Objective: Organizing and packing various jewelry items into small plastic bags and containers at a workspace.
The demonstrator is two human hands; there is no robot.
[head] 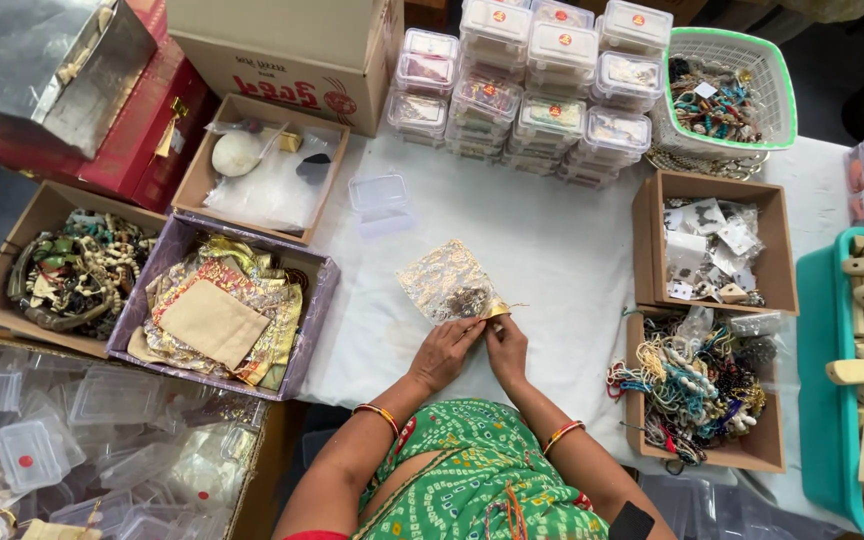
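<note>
White cloth is covering the work table (562,240), which is being viewed from above and is crowded round its edges. At frame centre a small gold pouch (449,282) is lying flat on the cloth, and its lower right corner is being pinched by both hands. The left hand (444,352) is being held closed on the pouch's lower edge; the right hand (508,345) is being held closed just beside it, on the same corner, where thin gold strings are showing. The fingertips of the two hands are almost touching.

The pouch is being held so that its body extends up and to the left of the grip, toward the frame centre; its long axis is running diagonally from lower right to upper left. Neither hand is clearly nearer: both are meeting at the corner, the left slightly more under the pouch's body. Dark contents are showing faintly through the fabric, kind not determinable.

Surroundings: a purple tray of patterned pouches (220,305) is sitting at left, well apart from the hands. A small clear plastic box (379,196) is lying above the pouch. Stacked clear boxes (522,90) are filling the upper centre. A cardboard box of beaded jewellery (700,390) is standing at right, near the right forearm.
</note>
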